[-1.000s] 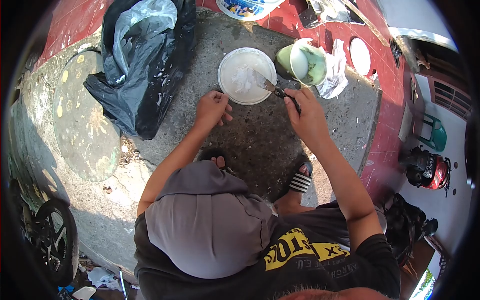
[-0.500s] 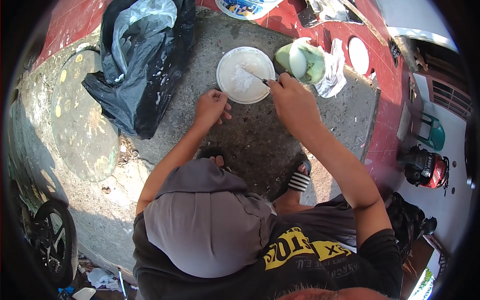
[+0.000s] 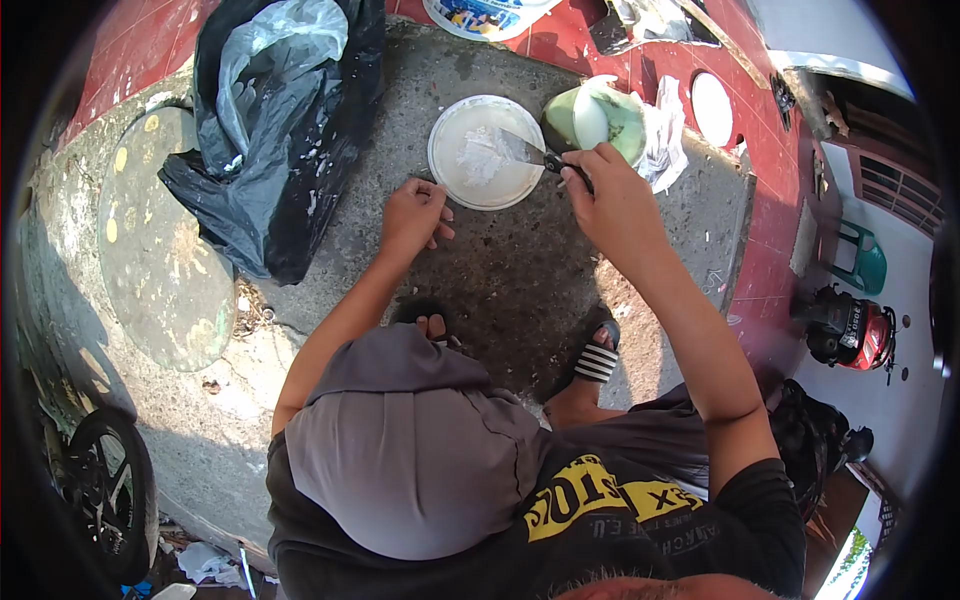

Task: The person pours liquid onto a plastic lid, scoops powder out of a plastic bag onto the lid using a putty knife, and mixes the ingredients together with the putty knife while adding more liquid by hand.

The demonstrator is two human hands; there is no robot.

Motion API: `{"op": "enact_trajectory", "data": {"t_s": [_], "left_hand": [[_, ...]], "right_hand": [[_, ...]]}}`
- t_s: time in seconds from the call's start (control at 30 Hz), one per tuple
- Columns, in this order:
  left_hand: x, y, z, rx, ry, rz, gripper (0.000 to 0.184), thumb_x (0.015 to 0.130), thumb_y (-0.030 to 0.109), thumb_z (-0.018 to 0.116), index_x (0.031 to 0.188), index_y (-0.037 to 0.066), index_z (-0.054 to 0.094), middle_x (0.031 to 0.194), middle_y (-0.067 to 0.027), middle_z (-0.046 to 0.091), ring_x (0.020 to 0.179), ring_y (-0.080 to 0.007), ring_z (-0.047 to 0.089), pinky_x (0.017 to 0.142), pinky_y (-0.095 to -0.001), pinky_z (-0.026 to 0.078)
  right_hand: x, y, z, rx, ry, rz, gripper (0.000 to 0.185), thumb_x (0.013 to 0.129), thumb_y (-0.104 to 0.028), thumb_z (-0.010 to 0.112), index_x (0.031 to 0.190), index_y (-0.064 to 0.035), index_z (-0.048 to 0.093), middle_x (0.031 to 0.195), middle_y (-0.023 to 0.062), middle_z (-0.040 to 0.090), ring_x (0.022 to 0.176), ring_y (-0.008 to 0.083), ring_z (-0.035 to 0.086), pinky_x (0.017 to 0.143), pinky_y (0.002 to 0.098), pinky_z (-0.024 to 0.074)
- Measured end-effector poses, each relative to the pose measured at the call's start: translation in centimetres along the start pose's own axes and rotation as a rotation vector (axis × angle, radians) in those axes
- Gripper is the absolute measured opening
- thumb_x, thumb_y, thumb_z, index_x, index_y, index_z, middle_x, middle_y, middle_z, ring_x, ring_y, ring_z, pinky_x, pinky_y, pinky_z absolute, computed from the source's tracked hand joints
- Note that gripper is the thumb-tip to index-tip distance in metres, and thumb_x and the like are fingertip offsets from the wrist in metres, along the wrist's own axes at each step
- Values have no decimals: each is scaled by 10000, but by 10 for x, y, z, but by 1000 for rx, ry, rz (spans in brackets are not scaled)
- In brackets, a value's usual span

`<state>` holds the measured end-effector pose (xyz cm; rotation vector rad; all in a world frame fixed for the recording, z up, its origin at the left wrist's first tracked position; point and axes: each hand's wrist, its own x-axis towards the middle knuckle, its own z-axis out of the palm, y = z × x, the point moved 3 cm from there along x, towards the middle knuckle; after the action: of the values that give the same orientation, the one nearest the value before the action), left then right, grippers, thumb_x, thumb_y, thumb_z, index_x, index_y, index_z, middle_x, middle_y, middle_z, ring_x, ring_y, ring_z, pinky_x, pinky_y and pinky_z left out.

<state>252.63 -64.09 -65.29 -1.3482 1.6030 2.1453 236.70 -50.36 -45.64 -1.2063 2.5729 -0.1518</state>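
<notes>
A putty knife point(image 3: 527, 151) with a dark handle is in my right hand point(image 3: 616, 196), its fingers wrapped round the handle. The blade lies flat over the right part of a round white lid point(image 3: 447, 183), at the edge of the white paste point(image 3: 479, 158) spread on it. My left hand point(image 3: 414, 220) is beside the lid's lower left edge, fingers curled inward; whether they hold anything is too small to tell. Just right of the lid stands a greenish container point(image 3: 562, 122) with something white in it.
A black plastic bag point(image 3: 290, 200) lies on the left of the concrete. A crumpled white bag point(image 3: 665, 135), a white disc point(image 3: 712, 110) and a white bucket point(image 3: 480, 20) are at the back. My sandalled foot point(image 3: 585, 385) is below. A wheel point(image 3: 105, 490) stands far left.
My right hand turned over the lid and back, and the blade now lies flat again. The white paste looks more spread out. My left hand has stayed by the lid.
</notes>
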Motion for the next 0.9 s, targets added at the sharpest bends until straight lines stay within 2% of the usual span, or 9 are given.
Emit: {"op": "enact_trajectory", "data": {"t_s": [0.1,0.17,0.2,0.27,0.37,0.5,0.57,0.8,0.9], "left_hand": [[-1,5,-3,12,44,62,315,976,237,596,1141,-24,534,796,-107,694,543,-174,683,363,-259,437],[-1,9,-5,30,76,101,322,974,238,598,1155,-20,529,789,-102,691,539,-169,681,362,-258,436],[-2,11,-6,49,104,142,330,972,238,600,1169,-16,523,782,-96,688,536,-164,678,361,-257,435],[-2,13,-7,57,110,150,327,971,237,600,1169,-14,527,782,-92,688,534,-161,677,362,-257,435],[-2,14,-8,67,116,152,322,969,236,602,1168,-9,539,779,-87,689,531,-158,674,363,-256,435],[1,16,-8,71,108,122,316,965,241,608,1149,-13,567,782,-86,694,532,-159,676,365,-254,430],[3,17,-8,66,105,116,314,963,242,610,1137,-17,575,782,-86,696,534,-158,677,365,-254,428],[8,16,-7,70,91,123,292,943,234,632,1081,-23,606,767,-78,698,533,-151,678,367,-254,423],[10,17,-8,114,94,132,273,931,219,642,1068,-15,610,762,-75,698,532,-148,676,370,-252,417]], "right_hand": [[-17,28,17,188,120,3,213,959,-184,603,1070,-21,683,982,142,651,858,299,668,747,386,528],[-32,41,29,416,83,208,237,953,-212,626,1087,-32,701,987,133,687,785,247,649,728,324,508],[-39,48,37,417,79,212,237,953,-212,626,1087,-32,701,987,133,687,785,247,649,728,324,508],[-49,63,51,513,68,297,262,960,-245,639,1108,-41,708,949,99,698,748,174,611,712,292,488],[-56,74,59,592,21,407,284,970,-271,639,1114,-36,708,919,57,696,748,129,592,711,290,489],[-66,91,86,772,-38,512,281,980,-273,639,1136,-50,707,921,23,687,719,97,578,665,267,480],[-76,88,101,1094,-127,712,276,987,-265,644,1177,-72,695,938,11,687,707,74,574,632,227,459],[-84,85,144,1114,-123,725,301,985,-261,653,1224,-78,669,949,14,681,708,66,583,607,199,441],[-80,82,148,1088,-81,605,311,982,-269,657,1221,-70,669,929,9,673,692,66,573,602,206,444]]}}
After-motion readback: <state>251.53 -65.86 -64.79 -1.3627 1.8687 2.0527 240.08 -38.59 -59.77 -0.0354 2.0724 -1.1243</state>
